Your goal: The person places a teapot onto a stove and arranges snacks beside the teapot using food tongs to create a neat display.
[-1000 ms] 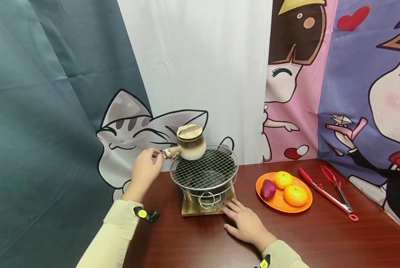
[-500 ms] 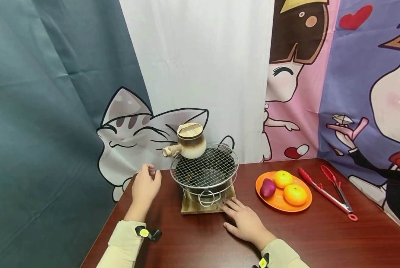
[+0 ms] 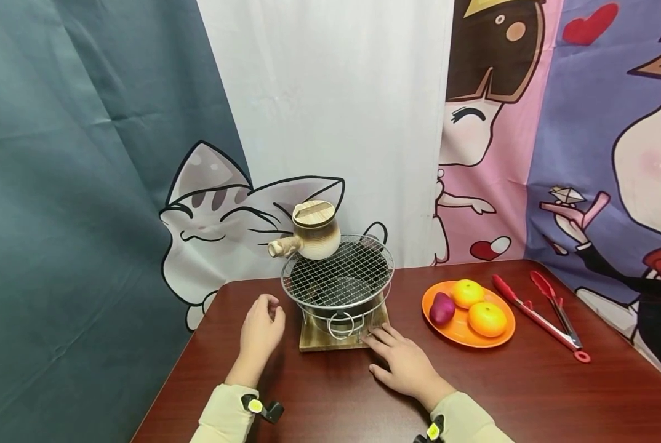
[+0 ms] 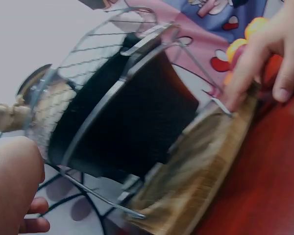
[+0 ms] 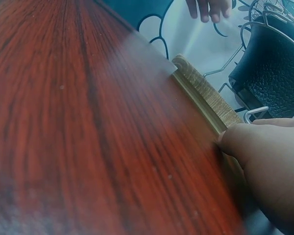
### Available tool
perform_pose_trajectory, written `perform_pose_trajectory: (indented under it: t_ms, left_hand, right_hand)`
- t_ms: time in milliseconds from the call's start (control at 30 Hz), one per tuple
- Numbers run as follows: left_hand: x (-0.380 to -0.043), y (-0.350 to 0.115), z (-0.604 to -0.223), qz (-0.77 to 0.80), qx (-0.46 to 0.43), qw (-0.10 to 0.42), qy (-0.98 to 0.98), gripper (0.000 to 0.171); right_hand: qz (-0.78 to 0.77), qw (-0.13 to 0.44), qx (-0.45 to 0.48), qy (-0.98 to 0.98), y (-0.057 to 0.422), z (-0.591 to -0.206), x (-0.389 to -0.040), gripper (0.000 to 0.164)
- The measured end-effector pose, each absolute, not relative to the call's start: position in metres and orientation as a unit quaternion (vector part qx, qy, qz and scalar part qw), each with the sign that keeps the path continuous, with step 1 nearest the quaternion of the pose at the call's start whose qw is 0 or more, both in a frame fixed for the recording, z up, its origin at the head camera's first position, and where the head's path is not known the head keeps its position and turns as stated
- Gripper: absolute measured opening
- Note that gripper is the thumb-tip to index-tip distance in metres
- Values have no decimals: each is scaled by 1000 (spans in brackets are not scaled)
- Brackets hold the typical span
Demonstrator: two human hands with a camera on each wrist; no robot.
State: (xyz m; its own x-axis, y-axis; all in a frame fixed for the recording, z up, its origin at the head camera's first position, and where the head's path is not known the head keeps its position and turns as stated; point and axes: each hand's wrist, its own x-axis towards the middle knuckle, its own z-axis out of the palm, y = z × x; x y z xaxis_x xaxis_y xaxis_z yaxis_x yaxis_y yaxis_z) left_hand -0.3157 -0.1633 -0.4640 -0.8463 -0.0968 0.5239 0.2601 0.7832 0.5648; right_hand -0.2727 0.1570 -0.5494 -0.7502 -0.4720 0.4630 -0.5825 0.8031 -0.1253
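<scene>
A small clay teapot point(image 3: 320, 243) with a wooden lid point(image 3: 314, 213) and a side handle point(image 3: 284, 247) sits on the back left of a round wire grill rack point(image 3: 338, 284). Under the rack is a dark stove bowl point(image 4: 132, 110) in a wire stand on a square wooden board point(image 3: 314, 339). Left of the board, over the table, is my left hand point(image 3: 261, 332), fingers loosely curled and holding nothing. My right hand point(image 3: 402, 363) rests with fingers spread at the board's front right corner, fingertips touching it; the right wrist view shows the thumb near the board's edge.
An orange plate point(image 3: 447, 333) to the right bears a purple, round-bodied vegetable or fruit point(image 3: 442, 309) and two mandarins point(image 3: 487, 319). Red-handled tongs point(image 3: 541, 320) lie beyond it. A printed curtain point(image 3: 336, 111) hangs behind the dark red table point(image 3: 330, 400).
My left hand has come away from beside the teapot's handle, moving down and then right to the area left of the board. My right hand has stayed at the board's corner.
</scene>
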Motion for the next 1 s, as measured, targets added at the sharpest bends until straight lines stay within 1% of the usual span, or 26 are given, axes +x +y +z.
perform_pose_trajectory:
  t_ms: [233, 400, 667, 767, 1000]
  left_hand:
    - [-310, -144, -489, -308, -97, 268, -908, 8]
    - [-307, -131, -502, -308, -143, 278, -899, 14]
    - [-297, -112, -516, -311, -162, 274, -896, 15]
    - [-295, -104, -522, -302, -176, 280, -894, 16]
    - [-290, -93, -531, -266, -211, 318, -885, 18]
  right_hand:
    - [132, 207, 285, -927, 158, -549, -272, 56]
    - [134, 207, 284, -927, 157, -548, -271, 55]
    - [135, 210, 291, -924, 157, -549, -272, 55]
    - [131, 214, 289, -924, 157, -550, -272, 54]
    - [129, 221, 290, -922, 157, -549, -272, 55]
